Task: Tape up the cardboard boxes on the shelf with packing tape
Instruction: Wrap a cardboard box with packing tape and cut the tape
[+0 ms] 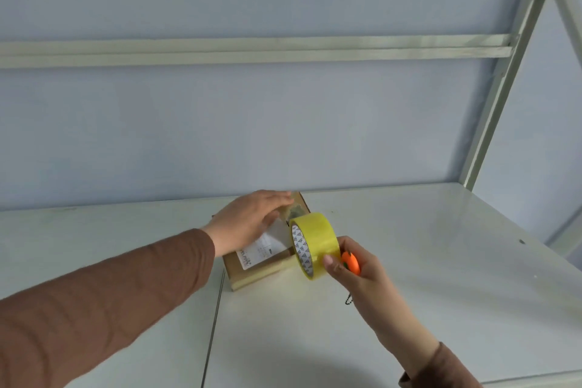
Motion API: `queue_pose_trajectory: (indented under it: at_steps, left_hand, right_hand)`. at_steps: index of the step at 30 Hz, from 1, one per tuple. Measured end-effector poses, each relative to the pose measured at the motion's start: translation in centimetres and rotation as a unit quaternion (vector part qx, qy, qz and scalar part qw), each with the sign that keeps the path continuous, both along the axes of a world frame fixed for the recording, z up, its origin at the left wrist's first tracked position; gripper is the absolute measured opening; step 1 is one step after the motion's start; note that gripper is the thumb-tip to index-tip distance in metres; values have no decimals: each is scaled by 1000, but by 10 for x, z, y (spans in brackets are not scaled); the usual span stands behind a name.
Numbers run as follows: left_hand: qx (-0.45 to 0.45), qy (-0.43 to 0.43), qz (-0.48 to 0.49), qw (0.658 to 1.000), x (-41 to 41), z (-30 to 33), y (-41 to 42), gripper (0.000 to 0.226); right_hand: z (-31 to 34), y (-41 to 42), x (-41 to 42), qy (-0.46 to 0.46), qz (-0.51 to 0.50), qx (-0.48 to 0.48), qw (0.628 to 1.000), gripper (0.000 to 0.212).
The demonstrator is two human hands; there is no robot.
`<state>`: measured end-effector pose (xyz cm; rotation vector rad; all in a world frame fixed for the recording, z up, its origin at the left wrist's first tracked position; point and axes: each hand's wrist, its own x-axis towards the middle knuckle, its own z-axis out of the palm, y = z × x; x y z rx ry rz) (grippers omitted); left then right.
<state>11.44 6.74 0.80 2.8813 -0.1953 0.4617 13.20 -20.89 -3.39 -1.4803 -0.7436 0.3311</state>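
A flat cardboard box (256, 274) with a white label lies on the white shelf (409, 246). My left hand (248, 224) lies across the box's far end, fingers stretched out, pressing a strip of clear tape down there. My right hand (352, 264) grips a yellow roll of packing tape (315, 244) held upright just right of the box, and also holds a small orange cutter (351, 262) against the palm. The tape strip runs from the roll to the box under my left fingers. A black bead chain (348, 299) hangs below the right hand.
A seam (214, 324) splits the shelf surface into two panels. A grey upright post (504, 79) and a horizontal rail (252, 50) of the rack stand against the pale blue wall. The shelf's front edge (535, 383) shows at the lower right.
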Motion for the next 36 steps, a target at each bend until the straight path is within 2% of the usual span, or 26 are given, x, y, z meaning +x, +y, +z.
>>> queue_pose_trajectory:
  at_steps: [3, 7, 8, 11, 13, 15, 17, 22, 25, 27, 28, 30, 31, 32, 33, 34, 36]
  left_hand:
    - [70, 25, -31, 997, -1, -11, 8, 63]
    - [167, 104, -2, 980, 4, -20, 16, 118]
    - [172, 119, 6, 978, 6, -22, 16, 124]
    - [154, 144, 5, 977, 12, -22, 18, 107]
    - [116, 169, -10, 979, 11, -20, 19, 88]
    - [75, 201, -36, 976, 9, -17, 21, 71]
    - [101, 211, -56, 971, 10, -15, 22, 62]
    - [163, 196, -71, 964, 13, -14, 24, 60]
    - [197, 169, -31, 965, 4, -20, 18, 58]
    - [205, 111, 31, 972, -7, -30, 7, 64]
    - [168, 66, 70, 981, -15, -35, -1, 69]
    - [-19, -69, 135, 988, -38, -51, -27, 73]
    - [-136, -145, 155, 968, -51, -62, -41, 61]
    - [-257, -179, 176, 933, -61, -70, -57, 40]
    - [-366, -137, 196, 899, -67, -71, -73, 23]
    - [-456, -54, 207, 864, -68, -70, -86, 31]
    - [-558, 125, 209, 793, -64, -66, -103, 46]
  right_hand:
    - [-8, 4, 5, -15, 27, 7, 999, 23]
    - [-5, 15, 13, -24, 45, -18, 999, 23]
    - [-3, 18, 15, -31, 36, -22, 999, 22]
    - [5, 26, 18, -44, 8, -5, 999, 31]
    - [5, 27, 15, -26, -5, -8, 1000, 26]
    - [-3, 26, 8, -2, -19, -45, 999, 28]
    - [-17, 23, -3, 25, -23, -99, 995, 33]
    - [-25, 24, -16, 199, 10, -94, 975, 37]
    - [-24, 27, -23, 219, -7, -85, 972, 45]
    - [-23, 26, -25, 219, -8, -80, 972, 52]
    - [-24, 24, -25, 219, -2, -79, 972, 53]
    - [-25, 22, -27, 222, 8, -83, 971, 58]
    - [-26, 21, -28, 226, 14, -79, 971, 57]
    - [-26, 20, -28, 232, 19, -70, 970, 54]
    - [-26, 19, -27, 235, 26, -62, 970, 54]
    - [-26, 17, -27, 229, 34, -62, 971, 55]
    - [-27, 16, -25, 190, 29, -92, 977, 59]
